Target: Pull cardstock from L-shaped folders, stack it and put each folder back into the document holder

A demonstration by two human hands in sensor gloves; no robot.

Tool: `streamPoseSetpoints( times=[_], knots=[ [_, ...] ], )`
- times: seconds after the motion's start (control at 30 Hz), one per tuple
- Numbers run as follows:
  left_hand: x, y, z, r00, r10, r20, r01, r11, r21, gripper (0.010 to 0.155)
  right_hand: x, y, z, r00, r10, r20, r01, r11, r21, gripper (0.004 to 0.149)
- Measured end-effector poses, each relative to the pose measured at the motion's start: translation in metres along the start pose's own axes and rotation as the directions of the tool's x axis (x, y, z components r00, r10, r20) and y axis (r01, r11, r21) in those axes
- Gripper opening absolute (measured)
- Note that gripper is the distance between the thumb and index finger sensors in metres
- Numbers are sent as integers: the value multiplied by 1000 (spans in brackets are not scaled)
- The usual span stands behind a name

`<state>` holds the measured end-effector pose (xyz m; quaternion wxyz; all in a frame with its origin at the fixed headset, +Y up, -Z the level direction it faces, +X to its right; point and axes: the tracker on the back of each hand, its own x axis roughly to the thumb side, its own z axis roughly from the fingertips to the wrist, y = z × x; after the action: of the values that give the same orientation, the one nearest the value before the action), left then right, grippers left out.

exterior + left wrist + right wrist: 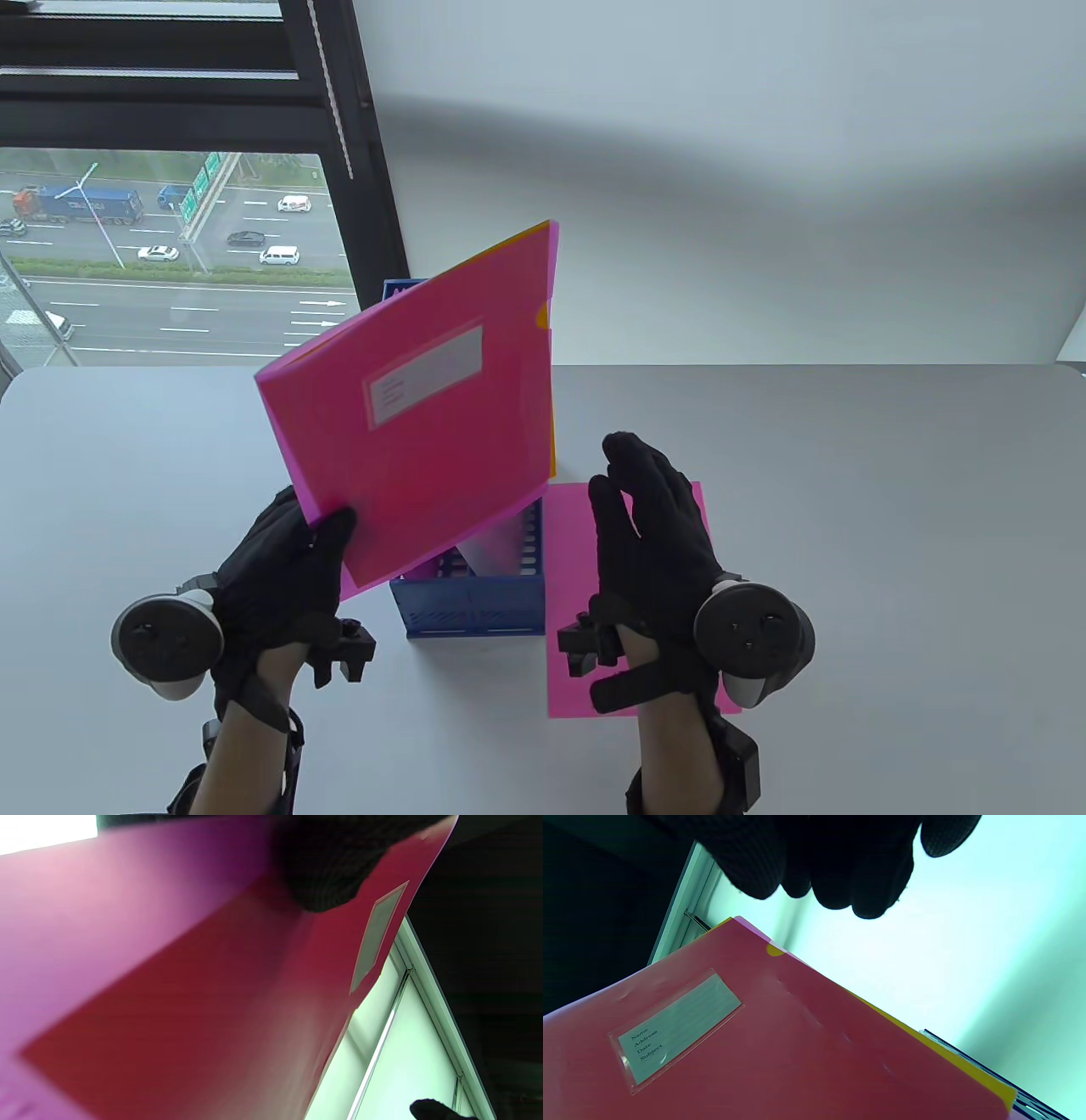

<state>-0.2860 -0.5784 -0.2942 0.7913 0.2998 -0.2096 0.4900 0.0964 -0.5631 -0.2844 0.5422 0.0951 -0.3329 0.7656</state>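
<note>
My left hand (293, 543) pinches the lower left corner of a pink L-shaped folder (424, 399) and holds it tilted up over the blue document holder (471, 598). The folder bears a grey label (427, 373), and yellow cardstock (543, 316) shows at its notch and along its right edge. In the right wrist view the folder (780, 1043) fills the lower half, with the yellow cardstock (950, 1060) along its edge. My right hand (649, 526) hovers open, fingers straight, to the right of the folder, above a pink sheet (581, 671) lying flat on the table. In the left wrist view the folder (191, 984) blocks most else.
The grey table (848, 509) stretches wide to the right and left of the holder. A window (170, 255) with a dark frame stands at the back left, a white wall behind the table.
</note>
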Motion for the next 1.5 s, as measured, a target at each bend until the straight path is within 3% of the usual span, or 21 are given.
streamPoseSetpoints(
  times=[0.3, 0.63, 0.9, 1.1, 1.37, 1.5],
  knots=[
    [-34, 5, -6, 960, 216, -177, -254, 940, -228, 41, -14, -9, -7, 987, -158, -30, 159, 985, 63, 45],
    [-59, -9, -8, 915, 300, -270, -386, 847, -365, 41, -18, -4, -9, 982, -191, -2, 190, 972, 142, 50],
    [-69, -17, -7, 890, 351, -291, -448, 796, -408, 41, -20, 5, -11, 971, -240, -8, 235, 941, 245, 54],
    [-68, -17, -8, 887, 360, -291, -457, 782, -424, 41, -20, 7, -10, 973, -231, 3, 223, 945, 240, 57],
    [-68, -18, -7, 873, 388, -295, -484, 758, -437, 41, -25, 13, -11, 900, -431, -63, 430, 860, 276, 56],
    [-69, -18, -8, 870, 397, -292, -492, 740, -458, 41, -27, 16, -11, 909, -410, -77, 414, 865, 283, 58]
  ],
)
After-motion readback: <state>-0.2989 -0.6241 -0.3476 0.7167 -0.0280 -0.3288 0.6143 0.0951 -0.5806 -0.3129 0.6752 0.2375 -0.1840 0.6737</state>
